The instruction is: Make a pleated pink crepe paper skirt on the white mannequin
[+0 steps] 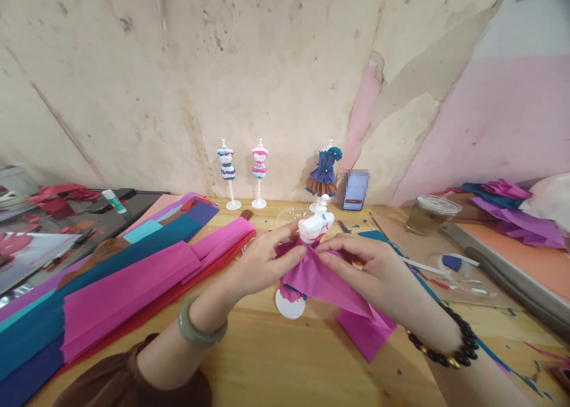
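A small white mannequin point(315, 225) on a round white base point(290, 304) stands at the middle of the wooden table point(276, 359). A strip of magenta crepe paper point(320, 282) is wrapped around its waist and trails to the right. My left hand point(262, 261), with a green bangle at the wrist, pinches the paper against the mannequin's left side. My right hand point(374, 270), with a dark bead bracelet, presses the paper at the waist from the right. Both hands are closed on the paper.
Folded crepe sheets point(124, 276) in pink, teal, blue and red lie at the left. Three dressed mannequins point(259, 169) and a phone point(355, 190) stand by the wall. A glue stick point(113, 201) lies far left, a glass jar point(430, 214) and purple paper point(521, 217) at the right.
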The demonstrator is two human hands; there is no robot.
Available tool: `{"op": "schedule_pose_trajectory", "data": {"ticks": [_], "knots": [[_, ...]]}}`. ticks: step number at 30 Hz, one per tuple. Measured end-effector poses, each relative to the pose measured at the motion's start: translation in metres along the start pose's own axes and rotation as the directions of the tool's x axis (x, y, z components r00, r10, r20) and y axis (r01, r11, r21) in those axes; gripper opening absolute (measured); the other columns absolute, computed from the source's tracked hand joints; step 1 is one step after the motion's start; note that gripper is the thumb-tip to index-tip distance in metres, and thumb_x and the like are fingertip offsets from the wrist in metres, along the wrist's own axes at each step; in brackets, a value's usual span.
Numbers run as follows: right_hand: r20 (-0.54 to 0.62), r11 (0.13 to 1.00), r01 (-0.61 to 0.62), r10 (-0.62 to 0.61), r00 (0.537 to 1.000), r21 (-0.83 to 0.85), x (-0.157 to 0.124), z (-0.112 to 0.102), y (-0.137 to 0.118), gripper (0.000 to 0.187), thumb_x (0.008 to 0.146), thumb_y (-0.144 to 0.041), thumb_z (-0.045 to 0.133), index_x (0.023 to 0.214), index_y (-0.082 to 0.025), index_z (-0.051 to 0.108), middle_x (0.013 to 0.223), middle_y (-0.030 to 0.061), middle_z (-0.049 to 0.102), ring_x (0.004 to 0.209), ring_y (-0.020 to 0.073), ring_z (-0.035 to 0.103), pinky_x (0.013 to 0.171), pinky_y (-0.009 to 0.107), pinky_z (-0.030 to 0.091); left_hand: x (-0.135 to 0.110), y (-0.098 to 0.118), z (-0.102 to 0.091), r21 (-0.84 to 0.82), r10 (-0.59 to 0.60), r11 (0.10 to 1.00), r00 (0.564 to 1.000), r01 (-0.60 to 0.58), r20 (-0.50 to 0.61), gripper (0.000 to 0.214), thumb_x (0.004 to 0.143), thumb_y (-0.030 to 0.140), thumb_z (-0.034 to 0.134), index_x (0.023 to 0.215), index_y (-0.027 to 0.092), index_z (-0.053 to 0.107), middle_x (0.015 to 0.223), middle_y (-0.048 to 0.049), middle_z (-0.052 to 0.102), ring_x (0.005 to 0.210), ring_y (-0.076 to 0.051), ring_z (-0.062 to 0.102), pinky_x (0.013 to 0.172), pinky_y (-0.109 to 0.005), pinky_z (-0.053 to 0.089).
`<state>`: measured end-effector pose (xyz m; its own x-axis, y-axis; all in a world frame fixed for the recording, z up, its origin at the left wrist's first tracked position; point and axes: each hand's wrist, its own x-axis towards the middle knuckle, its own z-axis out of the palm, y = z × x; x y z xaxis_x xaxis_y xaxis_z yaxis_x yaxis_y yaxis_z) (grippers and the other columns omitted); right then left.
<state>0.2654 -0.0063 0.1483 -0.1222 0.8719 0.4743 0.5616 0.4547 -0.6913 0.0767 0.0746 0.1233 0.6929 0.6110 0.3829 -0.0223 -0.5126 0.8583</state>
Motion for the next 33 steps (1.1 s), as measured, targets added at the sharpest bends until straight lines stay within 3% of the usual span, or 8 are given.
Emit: {"op": "schedule_pose_trajectory", "data": {"ticks": [7, 14, 22, 33], "knots": [[-0.019, 0.999, -0.037, 0.037, 0.999, -0.027, -0.001, 0.002, 0.001, 0.013, 0.086, -0.027, 0.062, 0.086, -0.024, 0.075, 0.089, 0.003, 0.079, 0.08, 0.0209, 0.073, 0.076, 0.033, 0.059, 0.0, 0.0, -0.001, 0.019, 0.009, 1.0, 1.0, -0.009, 0.013, 0.039, 0.096, 0.03, 0.053, 0.133, 0.02, 0.058, 0.128, -0.0106, 0.066, 0.117, -0.023, 0.061, 0.103, -0.038, 0.048], [-0.006, 0.999, 0.048, -0.048, 0.999, 0.013, 0.0, 0.004, 0.005, 0.014, 0.088, -0.023, 0.061, 0.084, -0.025, 0.074, 0.088, 0.0012, 0.078, 0.08, 0.0177, 0.071, 0.076, 0.029, 0.057, -0.001, 0.003, -0.001, 0.053, 0.022, 0.998, 1.0, -0.023, 0.011, 0.04, 0.096, 0.025, 0.052, 0.135, 0.023, 0.056, 0.132, -0.0086, 0.064, 0.115, -0.022, 0.061, 0.103, -0.036, 0.048], [-0.104, 0.999, -0.043, 0.041, 0.994, -0.021, 0.0, 0.01, 0.005, 0.009, 0.084, -0.027, 0.066, 0.082, -0.023, 0.073, 0.081, 0.0002, 0.078, 0.072, 0.0181, 0.071, 0.069, 0.029, 0.056, -0.001, 0.005, 0.002, 0.085, 0.024, 0.996, 1.0, -0.024, 0.007, 0.04, 0.095, 0.024, 0.052, 0.136, 0.023, 0.055, 0.129, -0.0075, 0.065, 0.111, -0.022, 0.063, 0.101, -0.036, 0.048], [-0.185, 0.988, 0.018, -0.046, 0.982, -0.151, -0.003, 0.016, 0.007, 0.011, 0.086, -0.024, 0.063, 0.078, -0.021, 0.07, 0.069, -0.0009, 0.073, 0.06, 0.0149, 0.064, 0.061, 0.026, 0.05, -0.001, 0.005, 0.003, 0.121, 0.024, 0.992, 1.0, -0.024, 0.002, 0.041, 0.096, 0.027, 0.05, 0.136, 0.022, 0.055, 0.127, -0.0089, 0.066, 0.108, -0.023, 0.064, 0.097, -0.036, 0.05]]}}
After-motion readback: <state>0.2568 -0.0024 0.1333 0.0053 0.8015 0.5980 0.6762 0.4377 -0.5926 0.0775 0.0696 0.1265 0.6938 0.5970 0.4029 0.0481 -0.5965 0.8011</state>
